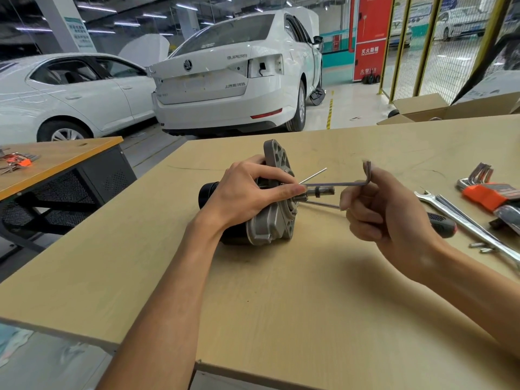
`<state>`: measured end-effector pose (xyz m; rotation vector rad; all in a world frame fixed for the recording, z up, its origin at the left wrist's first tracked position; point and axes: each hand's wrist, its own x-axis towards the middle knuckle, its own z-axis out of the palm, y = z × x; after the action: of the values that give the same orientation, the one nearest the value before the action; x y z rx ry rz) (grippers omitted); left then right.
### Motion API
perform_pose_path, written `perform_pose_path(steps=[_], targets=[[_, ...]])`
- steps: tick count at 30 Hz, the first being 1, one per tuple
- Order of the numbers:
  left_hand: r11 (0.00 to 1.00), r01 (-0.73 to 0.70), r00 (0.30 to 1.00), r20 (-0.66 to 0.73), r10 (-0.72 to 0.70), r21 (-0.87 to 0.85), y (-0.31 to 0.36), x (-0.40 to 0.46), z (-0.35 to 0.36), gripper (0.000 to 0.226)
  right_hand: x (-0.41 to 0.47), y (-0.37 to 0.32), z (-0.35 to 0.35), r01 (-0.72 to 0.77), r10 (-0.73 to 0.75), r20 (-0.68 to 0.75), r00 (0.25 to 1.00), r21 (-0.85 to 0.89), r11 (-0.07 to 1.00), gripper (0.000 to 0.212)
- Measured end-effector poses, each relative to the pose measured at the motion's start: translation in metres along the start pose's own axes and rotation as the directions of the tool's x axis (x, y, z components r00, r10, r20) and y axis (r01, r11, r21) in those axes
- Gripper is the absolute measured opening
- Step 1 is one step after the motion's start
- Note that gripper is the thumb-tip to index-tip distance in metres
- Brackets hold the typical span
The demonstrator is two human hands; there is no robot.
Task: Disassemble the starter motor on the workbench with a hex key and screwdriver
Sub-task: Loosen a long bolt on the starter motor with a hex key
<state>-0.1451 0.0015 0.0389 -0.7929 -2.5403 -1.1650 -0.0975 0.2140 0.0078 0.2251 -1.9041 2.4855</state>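
The starter motor point(267, 223) lies on its side in the middle of the workbench point(281, 291), its grey flange facing right and its black body pointing left. My left hand point(247, 192) grips it from above, index finger stretched toward the shaft. An L-shaped hex key point(343, 182) runs level from the flange face to my right hand point(385, 209), which holds its bent end between thumb and fingers. Two thin long bolts point(318, 204) stick out of the flange. A black and red screwdriver handle point(443, 225) shows just behind my right hand.
A hex key set in an orange holder point(484, 192), chrome spanners point(461, 218) and small loose screws point(482, 247) lie at the right of the bench. A cardboard box point(422, 108) stands at the far right edge. Another bench point(56, 161) is to the left, and white cars stand beyond.
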Motion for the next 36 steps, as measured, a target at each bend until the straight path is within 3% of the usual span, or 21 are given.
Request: perform_pose_path(steps=[7,18,25,30,36], targets=[[1.0,0.003,1.0,-0.006,-0.003,-0.001,-0.0004,0.0004,0.0009,0.018,-0.0017,0.0028,-0.0031,0.105,-0.104,0.051,0.993,-0.018,0.994,0.037],[1.0,0.009,1.0,-0.005,-0.009,-0.007,-0.0015,-0.0003,0.0006,0.032,-0.0056,0.0049,-0.0002,0.204,-0.207,0.0,0.978,-0.175,0.963,0.045],[1.0,0.001,1.0,-0.01,-0.001,-0.01,-0.0019,-0.0001,0.0009,0.023,0.0013,0.0046,-0.0038,0.055,-0.069,-0.14,0.988,-0.102,0.993,0.028],[1.0,-0.004,1.0,-0.004,0.004,-0.008,-0.0015,0.0002,0.0011,0.02,-0.0008,-0.0005,-0.0012,0.014,-0.013,-0.018,1.0,0.004,1.0,0.057],[1.0,-0.005,1.0,-0.007,0.005,-0.003,-0.0013,0.0008,0.0013,0.019,-0.0024,0.0023,-0.0026,0.077,-0.077,0.026,0.997,-0.003,0.997,0.043]])
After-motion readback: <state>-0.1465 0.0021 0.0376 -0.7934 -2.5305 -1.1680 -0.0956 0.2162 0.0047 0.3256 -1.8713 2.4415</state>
